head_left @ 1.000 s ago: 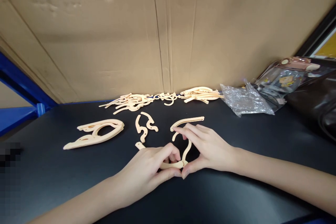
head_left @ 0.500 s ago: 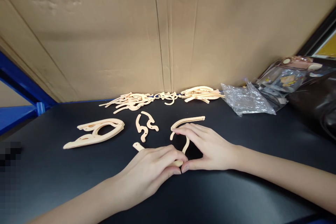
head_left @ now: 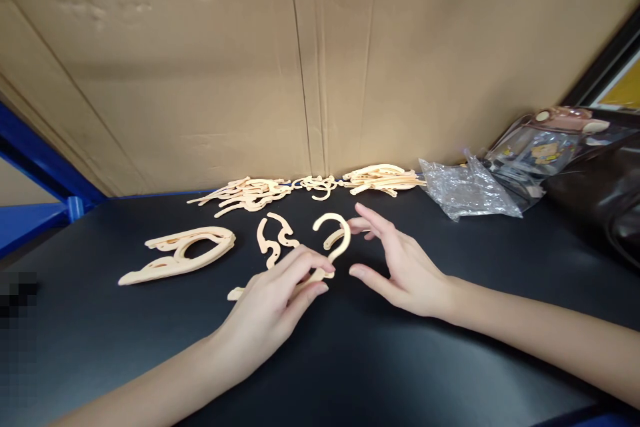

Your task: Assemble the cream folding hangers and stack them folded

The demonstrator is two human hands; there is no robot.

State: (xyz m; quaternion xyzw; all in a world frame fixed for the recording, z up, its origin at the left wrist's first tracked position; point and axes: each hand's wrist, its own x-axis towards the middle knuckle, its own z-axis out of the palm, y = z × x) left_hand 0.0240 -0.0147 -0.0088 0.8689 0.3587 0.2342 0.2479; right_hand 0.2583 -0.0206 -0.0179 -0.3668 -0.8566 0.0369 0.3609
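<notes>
My left hand (head_left: 283, 290) is closed around a cream plastic hanger arm (head_left: 235, 293), with its middle hidden under the fingers. From the arm's right end a curved hanger hook (head_left: 346, 230) sticks up, its tip curling to the left. My right hand (head_left: 407, 273) is just right of the hook, with thumb and fingers apart and nothing held. Behind its fingertips lies another hanger arm (head_left: 332, 239), mostly covered by the hook and the hand. Two small curved hanger pieces (head_left: 262, 235) lie beyond my left hand, partly hidden by it.
A folded hanger (head_left: 173, 271) lies on the black table (head_left: 375, 373) at the left. Along the cardboard wall (head_left: 210, 80) are piles of hanger pieces (head_left: 255, 192), hooks (head_left: 320, 183) and arms (head_left: 383, 179). Clear plastic bags (head_left: 467, 190) and a dark bag (head_left: 595, 187) sit at the right.
My left hand has shifted slightly left and away from me with the hanger arm. The hook has swung up into view. My right hand has opened and come away from the pieces.
</notes>
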